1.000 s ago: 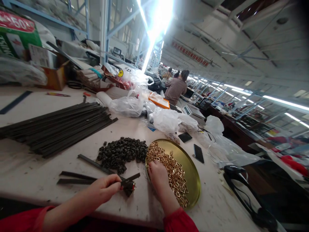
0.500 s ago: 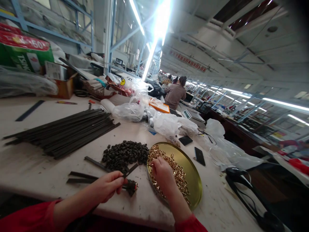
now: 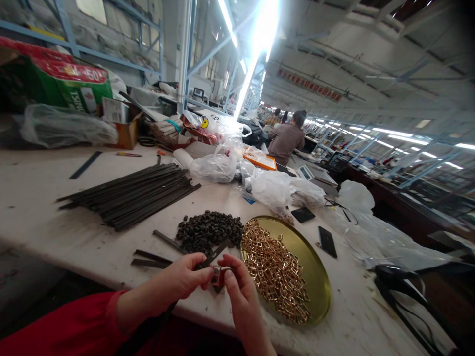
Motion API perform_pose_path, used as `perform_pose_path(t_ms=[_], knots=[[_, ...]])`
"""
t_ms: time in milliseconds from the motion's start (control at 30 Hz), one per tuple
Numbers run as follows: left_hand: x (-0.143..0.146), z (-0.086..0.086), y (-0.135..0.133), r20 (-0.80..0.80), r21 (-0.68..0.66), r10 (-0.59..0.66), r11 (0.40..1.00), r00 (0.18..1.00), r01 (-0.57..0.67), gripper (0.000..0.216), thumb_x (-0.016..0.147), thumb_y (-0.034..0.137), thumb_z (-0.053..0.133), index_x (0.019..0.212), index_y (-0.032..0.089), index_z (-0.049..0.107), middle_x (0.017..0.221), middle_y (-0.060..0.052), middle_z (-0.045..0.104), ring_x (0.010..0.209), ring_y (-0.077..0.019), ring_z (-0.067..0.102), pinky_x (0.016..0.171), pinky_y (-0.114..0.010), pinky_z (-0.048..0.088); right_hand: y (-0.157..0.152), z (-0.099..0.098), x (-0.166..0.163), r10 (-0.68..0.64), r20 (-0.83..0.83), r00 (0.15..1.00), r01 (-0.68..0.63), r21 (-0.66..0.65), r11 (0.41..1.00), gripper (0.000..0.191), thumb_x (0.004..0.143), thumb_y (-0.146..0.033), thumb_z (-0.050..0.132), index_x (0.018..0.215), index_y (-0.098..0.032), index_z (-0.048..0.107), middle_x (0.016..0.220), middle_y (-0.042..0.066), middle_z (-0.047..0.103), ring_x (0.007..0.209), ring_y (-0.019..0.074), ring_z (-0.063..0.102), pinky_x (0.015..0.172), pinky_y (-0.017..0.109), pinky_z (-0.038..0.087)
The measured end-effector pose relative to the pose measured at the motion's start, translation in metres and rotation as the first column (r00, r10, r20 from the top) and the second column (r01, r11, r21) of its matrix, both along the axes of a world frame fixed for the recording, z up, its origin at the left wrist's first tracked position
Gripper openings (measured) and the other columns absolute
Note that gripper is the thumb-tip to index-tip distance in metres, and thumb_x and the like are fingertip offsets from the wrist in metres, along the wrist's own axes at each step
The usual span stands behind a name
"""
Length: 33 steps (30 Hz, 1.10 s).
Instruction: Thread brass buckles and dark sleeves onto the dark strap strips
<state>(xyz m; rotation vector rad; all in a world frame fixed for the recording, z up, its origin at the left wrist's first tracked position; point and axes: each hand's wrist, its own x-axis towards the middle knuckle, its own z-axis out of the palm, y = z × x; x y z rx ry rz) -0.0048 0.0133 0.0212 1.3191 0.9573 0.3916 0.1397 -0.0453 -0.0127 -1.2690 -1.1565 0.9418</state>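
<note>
My left hand (image 3: 183, 278) is closed on a narrow dark strip (image 3: 217, 253), whose free end points up and to the right. Close against it, my right hand (image 3: 240, 291) pinches a small gold-coloured rectangular buckle (image 3: 219, 271) beside the strip. Fingers partly cover the buckle, so I cannot tell whether it is around the strip. Just beyond both hands lies a heap of small dark loops (image 3: 210, 230). On the right, a round gold tray (image 3: 317, 277) bears a pile of gold buckles (image 3: 274, 269).
Many long dark strips (image 3: 129, 195) lie at the left of the table, with a few loose strips (image 3: 152, 258) nearer me. Plastic bags (image 3: 269, 187), a phone (image 3: 327, 242) and a black-framed object (image 3: 401, 291) sit farther back and right. A person (image 3: 286, 138) is in the background.
My right hand has left the buckle pile and come left to meet my left hand at the strip. The view has turned slightly, shifting the table to the right.
</note>
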Motion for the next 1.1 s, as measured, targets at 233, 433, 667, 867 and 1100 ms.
perform_pose_path(t_ms=[233, 433, 667, 867, 1100], knots=[[0.004, -0.008, 0.008, -0.096, 0.202, 0.033, 0.979, 0.995, -0.013, 0.027, 0.066, 0.046, 0.048, 0.063, 0.02, 0.038, 0.058, 0.006, 0.047, 0.058, -0.0119, 0.045, 0.054, -0.024, 0.036, 0.006, -0.006, -0.017, 0.048, -0.327, 0.944, -0.091, -0.119, 0.989, 0.024, 0.074, -0.038, 0.063, 0.084, -0.016, 0.063, 0.064, 0.0, 0.061, 0.056, 0.0104, 0.051, 0.053, 0.023, 0.041], [0.003, -0.01, 0.009, -0.174, 0.209, 0.017, 0.978, 0.985, 0.02, 0.023, 0.067, 0.043, 0.045, 0.065, 0.021, 0.04, 0.06, 0.005, 0.049, 0.059, -0.0135, 0.046, 0.054, -0.024, 0.035, 0.009, -0.007, -0.02, -0.02, -0.464, 0.886, -0.083, -0.201, 0.976, 0.03, 0.068, -0.039, 0.07, 0.086, -0.016, 0.062, 0.07, 0.001, 0.063, 0.059, 0.0109, 0.054, 0.055, 0.023, 0.043], [0.001, -0.013, 0.011, -0.298, 0.323, -0.011, 0.94, 0.954, 0.111, 0.016, 0.066, 0.035, 0.042, 0.062, 0.02, 0.044, 0.059, 0.004, 0.049, 0.059, -0.0145, 0.046, 0.056, -0.025, 0.035, 0.011, -0.014, -0.019, -0.025, -0.427, 0.904, -0.055, -0.176, 0.983, 0.03, 0.065, -0.038, 0.072, 0.082, -0.017, 0.06, 0.067, -0.001, 0.06, 0.052, 0.0091, 0.051, 0.05, 0.022, 0.04], [0.0, -0.013, 0.01, -0.362, 0.419, 0.012, 0.895, 0.932, 0.151, 0.014, 0.068, 0.033, 0.044, 0.068, 0.019, 0.047, 0.064, 0.003, 0.051, 0.063, -0.0158, 0.048, 0.057, -0.025, 0.035, 0.007, -0.016, -0.016, 0.008, -0.38, 0.925, -0.076, -0.165, 0.983, 0.023, 0.07, -0.036, 0.069, 0.077, -0.016, 0.061, 0.061, -0.003, 0.057, 0.054, 0.0088, 0.05, 0.053, 0.021, 0.039], [0.003, -0.008, 0.004, -0.253, 0.45, -0.004, 0.885, 0.967, 0.121, 0.019, 0.074, 0.038, 0.043, 0.075, 0.019, 0.047, 0.065, 0.003, 0.051, 0.063, -0.0154, 0.047, 0.057, -0.025, 0.036, -0.002, -0.004, -0.014, 0.009, -0.615, 0.789, -0.16, -0.191, 0.968, 0.022, 0.075, -0.036, 0.065, 0.081, -0.016, 0.061, 0.076, 0.001, 0.062, 0.067, 0.0109, 0.057, 0.067, 0.025, 0.046]])
